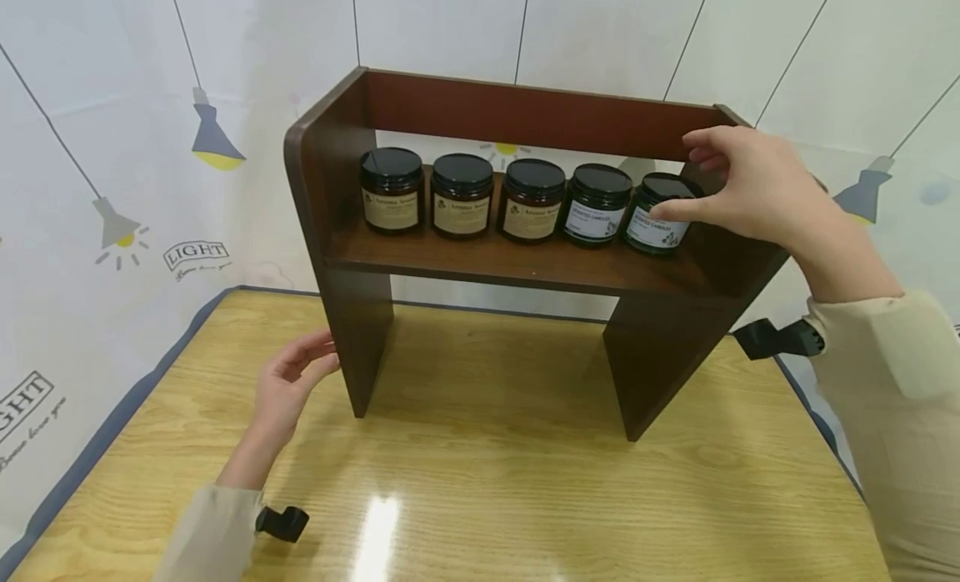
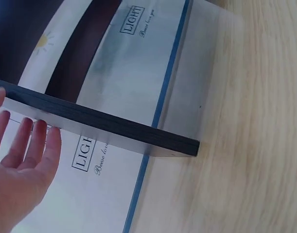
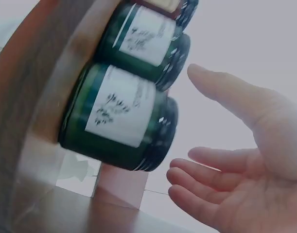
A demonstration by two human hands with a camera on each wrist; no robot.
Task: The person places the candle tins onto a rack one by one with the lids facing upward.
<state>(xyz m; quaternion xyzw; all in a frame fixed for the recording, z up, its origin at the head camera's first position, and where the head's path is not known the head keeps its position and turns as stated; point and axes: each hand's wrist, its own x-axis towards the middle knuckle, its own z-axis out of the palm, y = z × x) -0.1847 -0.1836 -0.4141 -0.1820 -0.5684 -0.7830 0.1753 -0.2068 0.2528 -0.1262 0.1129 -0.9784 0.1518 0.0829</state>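
A dark brown wooden shelf carries a row of scented candle jars with black lids. At its right end stands a green candle jar with a white label, and a second green jar is beside it. My right hand hovers by the end jar, thumb and fingers spread and apart from the lid in the right wrist view. Low on the shelf's left side panel, my left hand has its fingertips at the outer face, fingers loosely extended, thumb by the front edge.
Three amber candle jars with cream labels, among them the middle jar, fill the left part of the row. The shelf stands on a light wooden table. Behind hangs a white backdrop printed with lamps.
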